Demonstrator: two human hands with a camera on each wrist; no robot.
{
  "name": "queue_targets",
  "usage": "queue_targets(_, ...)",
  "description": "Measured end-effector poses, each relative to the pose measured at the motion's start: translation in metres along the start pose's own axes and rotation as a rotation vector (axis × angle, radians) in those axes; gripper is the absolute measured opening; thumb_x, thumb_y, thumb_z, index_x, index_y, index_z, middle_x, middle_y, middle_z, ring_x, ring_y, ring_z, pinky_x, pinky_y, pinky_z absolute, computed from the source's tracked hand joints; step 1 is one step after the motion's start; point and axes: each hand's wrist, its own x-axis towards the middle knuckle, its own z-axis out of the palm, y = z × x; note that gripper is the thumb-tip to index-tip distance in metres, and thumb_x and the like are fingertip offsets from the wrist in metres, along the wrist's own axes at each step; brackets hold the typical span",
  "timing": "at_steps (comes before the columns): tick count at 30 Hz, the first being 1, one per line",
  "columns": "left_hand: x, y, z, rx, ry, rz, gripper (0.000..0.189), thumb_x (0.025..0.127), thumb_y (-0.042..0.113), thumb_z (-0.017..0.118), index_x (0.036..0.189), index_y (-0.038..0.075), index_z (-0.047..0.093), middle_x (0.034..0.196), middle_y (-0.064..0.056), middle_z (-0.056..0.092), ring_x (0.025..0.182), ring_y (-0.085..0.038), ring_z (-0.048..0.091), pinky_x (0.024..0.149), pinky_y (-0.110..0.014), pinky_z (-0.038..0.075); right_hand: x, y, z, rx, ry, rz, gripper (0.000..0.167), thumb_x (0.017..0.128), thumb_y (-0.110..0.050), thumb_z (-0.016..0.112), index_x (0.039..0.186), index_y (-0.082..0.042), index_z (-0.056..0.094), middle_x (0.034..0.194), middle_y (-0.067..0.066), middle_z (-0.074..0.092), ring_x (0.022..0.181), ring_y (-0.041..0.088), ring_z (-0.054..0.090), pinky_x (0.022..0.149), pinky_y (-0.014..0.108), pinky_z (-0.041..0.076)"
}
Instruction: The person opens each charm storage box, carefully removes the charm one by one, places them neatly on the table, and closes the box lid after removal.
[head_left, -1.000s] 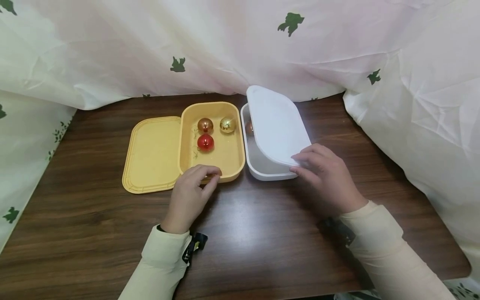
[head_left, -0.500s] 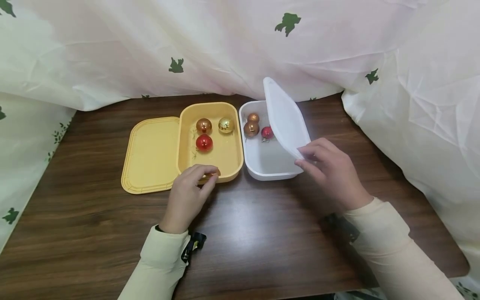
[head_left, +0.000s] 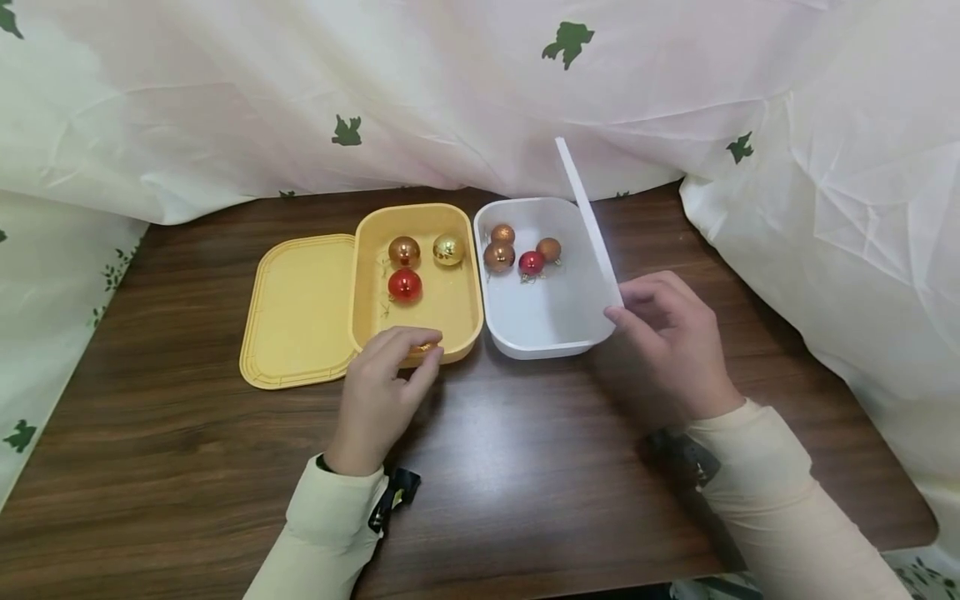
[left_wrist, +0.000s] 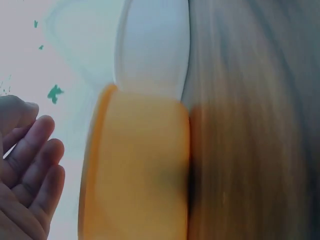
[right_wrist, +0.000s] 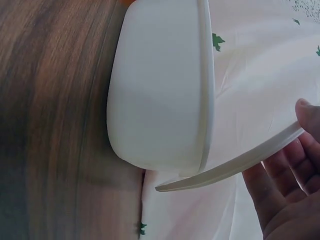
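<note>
My right hand [head_left: 671, 342] pinches the near edge of a white lid [head_left: 588, 221], thumb on one side and fingers on the other. The lid stands almost edge-on over the right side of a white box [head_left: 536, 321]. Inside that box several small copper, orange and red bauble ornaments [head_left: 532, 263] lie towards the back. My left hand [head_left: 386, 383] hovers at the front rim of a yellow box [head_left: 453, 308], fingers loosely curled. An orange glittery bauble [head_left: 426, 347] shows between its thumb and forefinger, partly hidden; no grip on it is visible.
In the yellow box lie a red bauble [head_left: 405, 285], a brown one [head_left: 404, 251] and a gold one [head_left: 448, 249]. A yellow lid [head_left: 300, 312] lies flat left of it. A white curtain [head_left: 450, 92] hangs behind the wooden table [head_left: 487, 500].
My right hand has tilted the white lid up and to the right, uncovering the baubles in the white box. The left hand has shifted only slightly.
</note>
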Motion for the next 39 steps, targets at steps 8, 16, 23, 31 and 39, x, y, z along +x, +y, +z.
queue_targets(8, 0.0, 0.023, 0.03, -0.158, -0.071, -0.011, 0.013, 0.087, 0.004, 0.076, 0.099, 0.005, 0.074, 0.096, -0.003, 0.073, 0.089, -0.015, 0.068, 0.082, -0.027, 0.056, -0.004, 0.002, -0.002, 0.073, 0.063, 0.113, 0.021, 0.085, 0.003, 0.078, 0.105, 0.001, 0.072, 0.1, -0.003, 0.062, 0.096, 0.01, 0.06, 0.08, 0.013, 0.053)
queue_targets(16, 0.01, 0.05, 0.068, -0.159, -0.163, 0.016, 0.013, 0.09, 0.009, 0.075, 0.102, 0.009, 0.074, 0.1, 0.0, 0.073, 0.093, -0.012, 0.066, 0.086, -0.025, 0.054, -0.006, 0.005, -0.004, 0.112, 0.114, 0.184, 0.019, 0.089, -0.002, 0.075, 0.106, 0.002, 0.071, 0.103, -0.004, 0.062, 0.1, 0.012, 0.063, 0.084, 0.016, 0.054)
queue_targets(23, 0.017, 0.068, 0.098, -0.098, -0.231, 0.097, 0.018, 0.091, 0.012, 0.073, 0.109, 0.01, 0.073, 0.107, 0.001, 0.071, 0.101, -0.014, 0.062, 0.093, -0.025, 0.049, -0.007, 0.009, -0.005, 0.108, 0.153, 0.16, 0.019, 0.087, 0.003, 0.076, 0.105, 0.005, 0.071, 0.103, -0.003, 0.063, 0.102, 0.011, 0.062, 0.089, 0.016, 0.052)
queue_targets(31, 0.036, 0.076, 0.12, -0.099, -0.303, 0.024, 0.03, 0.094, 0.019, 0.071, 0.123, 0.01, 0.067, 0.12, -0.002, 0.068, 0.111, -0.015, 0.061, 0.103, -0.024, 0.045, -0.01, 0.009, -0.006, 0.164, 0.197, 0.176, 0.019, 0.088, 0.003, 0.074, 0.106, 0.009, 0.069, 0.102, 0.0, 0.063, 0.1, 0.014, 0.062, 0.091, 0.019, 0.053)
queue_targets(39, 0.052, 0.082, 0.139, -0.058, -0.299, 0.005, 0.03, 0.092, 0.023, 0.076, 0.118, 0.012, 0.069, 0.112, 0.002, 0.069, 0.102, -0.011, 0.061, 0.095, -0.017, 0.047, -0.014, 0.001, -0.003, 0.285, 0.273, 0.242, 0.019, 0.091, -0.002, 0.072, 0.109, 0.005, 0.069, 0.103, 0.005, 0.064, 0.098, 0.019, 0.064, 0.09, 0.023, 0.054)
